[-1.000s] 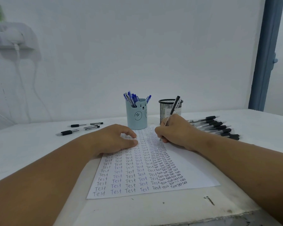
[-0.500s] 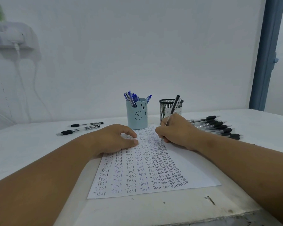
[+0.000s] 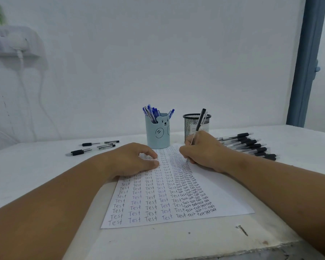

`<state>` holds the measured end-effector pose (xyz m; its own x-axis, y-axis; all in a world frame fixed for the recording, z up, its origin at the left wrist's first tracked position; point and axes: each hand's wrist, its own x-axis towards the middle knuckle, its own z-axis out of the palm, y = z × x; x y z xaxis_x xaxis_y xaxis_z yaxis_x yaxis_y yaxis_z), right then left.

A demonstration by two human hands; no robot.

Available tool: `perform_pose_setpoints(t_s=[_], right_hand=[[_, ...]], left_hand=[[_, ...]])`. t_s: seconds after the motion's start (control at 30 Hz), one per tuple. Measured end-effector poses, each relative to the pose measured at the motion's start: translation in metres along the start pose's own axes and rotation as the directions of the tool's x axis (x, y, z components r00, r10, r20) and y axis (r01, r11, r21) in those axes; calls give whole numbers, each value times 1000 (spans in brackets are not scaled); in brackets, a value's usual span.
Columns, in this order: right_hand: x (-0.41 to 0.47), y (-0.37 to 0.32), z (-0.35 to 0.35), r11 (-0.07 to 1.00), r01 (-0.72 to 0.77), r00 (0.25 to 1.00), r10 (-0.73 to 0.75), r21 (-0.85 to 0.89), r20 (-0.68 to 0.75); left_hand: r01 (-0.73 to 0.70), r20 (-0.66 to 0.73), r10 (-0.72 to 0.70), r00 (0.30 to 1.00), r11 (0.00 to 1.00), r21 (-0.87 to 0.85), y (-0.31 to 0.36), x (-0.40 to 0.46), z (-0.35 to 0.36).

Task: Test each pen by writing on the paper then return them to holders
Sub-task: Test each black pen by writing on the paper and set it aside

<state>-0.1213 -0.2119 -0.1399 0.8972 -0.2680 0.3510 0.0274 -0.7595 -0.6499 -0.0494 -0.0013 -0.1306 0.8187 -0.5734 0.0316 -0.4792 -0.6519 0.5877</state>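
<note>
Little moved: right hand (image 3: 204,152) gripping black pen (image 3: 198,126), left hand (image 3: 133,158) loosely curled on paper (image 3: 223,194), mesh holder (image 3: 190,126) behind.

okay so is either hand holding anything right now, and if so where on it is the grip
The right hand holds a black pen low on its barrel, near the tip, which meets the paper. The left hand holds nothing; it rests on the paper.

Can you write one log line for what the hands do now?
right hand: writes with black pen | left hand: rests on white paper
</note>
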Motion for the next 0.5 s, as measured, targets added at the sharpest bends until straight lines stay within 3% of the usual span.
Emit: perform_pose_setpoints(t_s=[0.5], right_hand=[[2, 0, 0, 1000, 8, 1000, -8, -12, -11]], left_hand=[[4, 7, -4, 1000, 1000, -28, -3, 1, 0]])
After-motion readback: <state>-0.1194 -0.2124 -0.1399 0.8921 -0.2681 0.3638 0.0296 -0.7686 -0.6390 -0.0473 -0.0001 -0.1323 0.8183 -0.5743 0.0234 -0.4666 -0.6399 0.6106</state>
